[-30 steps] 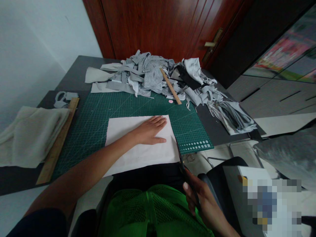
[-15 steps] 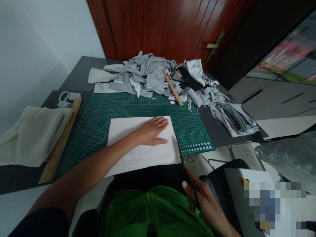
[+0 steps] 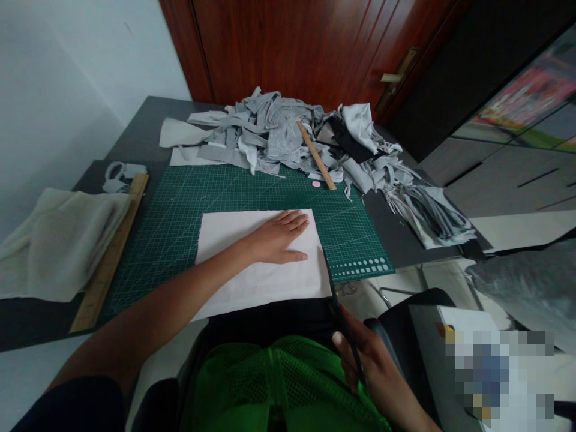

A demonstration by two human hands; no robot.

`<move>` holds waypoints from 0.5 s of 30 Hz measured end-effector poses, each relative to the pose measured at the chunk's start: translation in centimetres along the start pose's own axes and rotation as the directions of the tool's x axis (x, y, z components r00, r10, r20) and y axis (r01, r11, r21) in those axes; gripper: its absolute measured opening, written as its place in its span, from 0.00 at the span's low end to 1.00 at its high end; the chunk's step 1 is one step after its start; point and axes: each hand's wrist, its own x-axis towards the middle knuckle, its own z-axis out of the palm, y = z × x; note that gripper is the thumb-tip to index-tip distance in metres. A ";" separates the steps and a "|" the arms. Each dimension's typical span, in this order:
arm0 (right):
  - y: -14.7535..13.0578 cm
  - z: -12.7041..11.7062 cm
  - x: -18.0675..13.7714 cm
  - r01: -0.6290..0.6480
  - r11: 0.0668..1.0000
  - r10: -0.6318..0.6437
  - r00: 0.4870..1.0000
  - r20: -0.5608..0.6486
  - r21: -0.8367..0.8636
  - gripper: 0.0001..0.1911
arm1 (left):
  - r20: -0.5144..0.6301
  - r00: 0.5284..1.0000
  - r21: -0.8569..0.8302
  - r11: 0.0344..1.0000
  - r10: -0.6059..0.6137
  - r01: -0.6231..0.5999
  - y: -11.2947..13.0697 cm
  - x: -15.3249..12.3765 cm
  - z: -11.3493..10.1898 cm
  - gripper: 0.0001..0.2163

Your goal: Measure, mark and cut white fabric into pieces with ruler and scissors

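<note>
Flat on a white piece of cloth (image 3: pixel 261 282) lies my left hand (image 3: pixel 282 237), palm down, fingers stretched toward the far right corner. The cloth rests on a green cutting mat (image 3: pixel 168 210), and its near edge reaches past the table toward my lap. At the lower right, my right hand (image 3: pixel 371 351) is closed around the handles of dark scissors (image 3: pixel 336 303). Their blades point away from me along the cloth's right edge. How far apart the blades are I cannot make out.
Grey and white cloth scraps (image 3: pixel 281 138) are heaped at the back, with a short wooden ruler (image 3: pixel 316 156) on them. A long wooden ruler (image 3: pixel 110 255), folded cream cloth (image 3: pixel 58 246) and a white looped object (image 3: pixel 117 177) sit left. A white box (image 3: pixel 468 321) stands lower right.
The view has shifted very slightly. Both hands, the cloth and the scissors keep practically the same positions.
</note>
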 end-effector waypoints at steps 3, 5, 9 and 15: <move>0.0 0.1 0.0 0.000 1.000 0.000 1.000 0.000 0.008 0.48 | -0.017 1.000 -0.006 1.000 0.003 -0.003 0.0 0.0 0.1 0.43; 0.0 0.0 -0.1 -0.001 1.000 0.001 1.000 0.003 0.017 0.48 | -0.026 1.000 -0.003 1.000 0.006 -0.006 0.0 0.0 0.1 0.43; -0.2 -0.2 -0.1 -0.013 1.000 0.012 0.999 0.047 0.015 0.47 | -0.021 1.000 -0.006 1.000 0.006 -0.006 -0.1 0.0 0.2 0.44; 0.0 -0.4 0.0 -0.010 0.999 0.007 0.998 0.069 0.052 0.44 | -0.011 1.000 -0.015 1.000 0.003 -0.003 0.0 -0.1 0.0 0.44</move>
